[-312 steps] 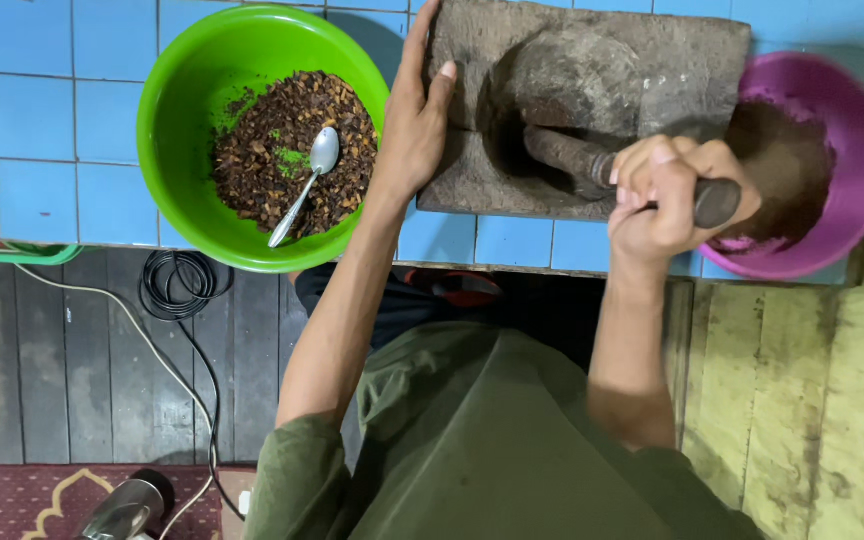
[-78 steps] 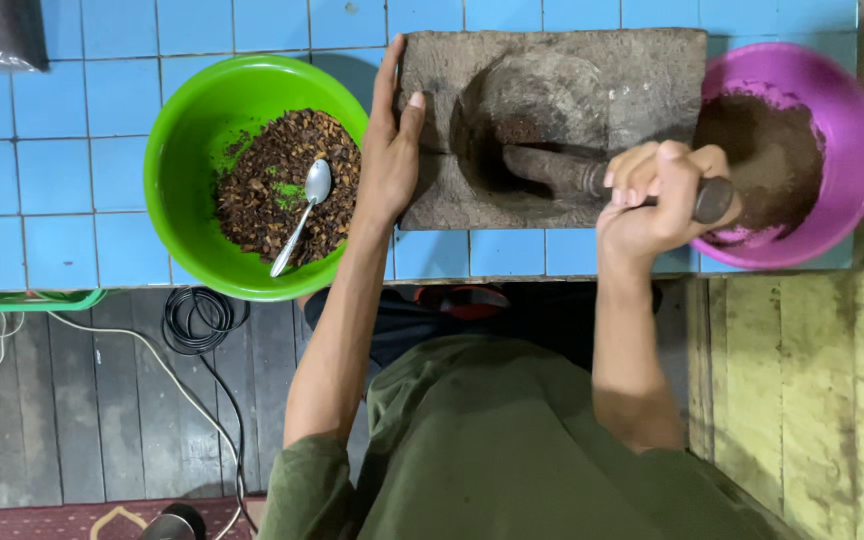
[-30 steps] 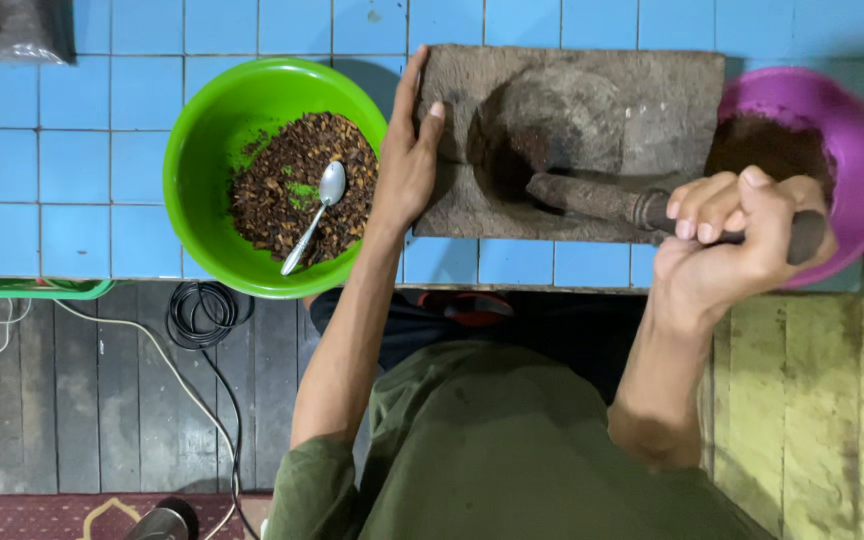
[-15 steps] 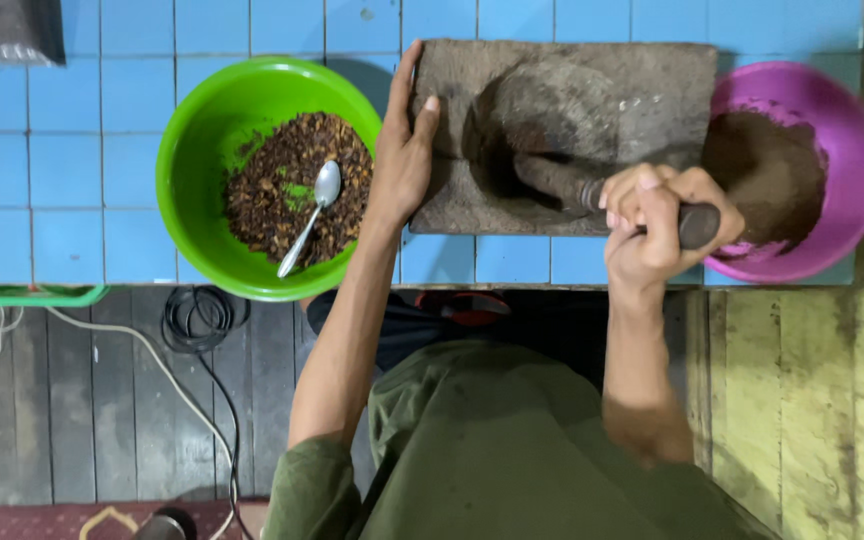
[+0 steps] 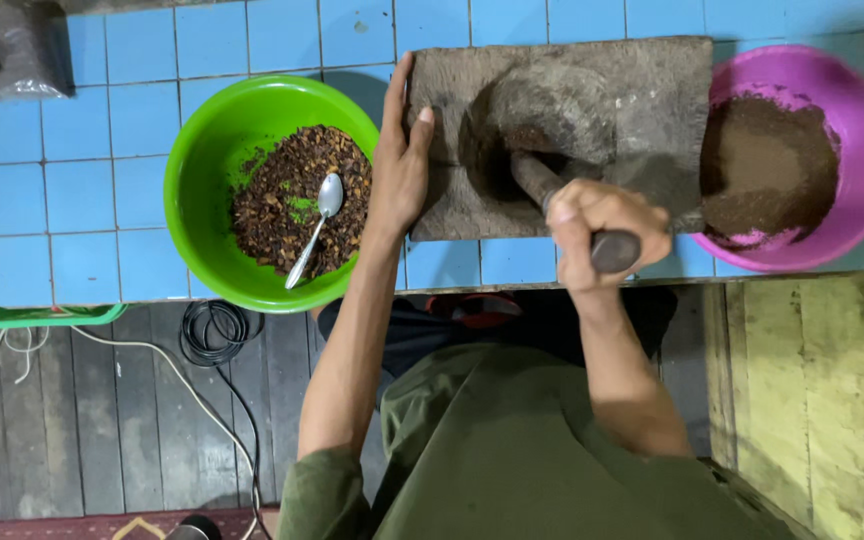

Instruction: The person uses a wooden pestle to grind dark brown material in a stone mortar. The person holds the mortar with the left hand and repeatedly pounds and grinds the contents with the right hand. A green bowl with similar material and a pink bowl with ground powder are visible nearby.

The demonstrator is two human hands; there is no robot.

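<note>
- The stone slab (image 5: 592, 120) is lying on the blue tiled counter (image 5: 102, 180), its near edge sitting close to the counter's front lip.
- The green bowl (image 5: 217, 130) of dark coarse bits is standing just beside the slab's left edge, with a spoon (image 5: 314, 228) resting in it.
- The pink bowl (image 5: 842, 110) of brown powder is touching the slab's right edge.
- The left hand (image 5: 399, 165) is lying flat and open, pressing on the slab's left edge, in the narrow gap by the green bowl.
- The right hand (image 5: 597, 225) is closing tightly round the stone pestle (image 5: 552, 185), whose head is sitting in the slab's hollow, up and left of the fist.
</note>
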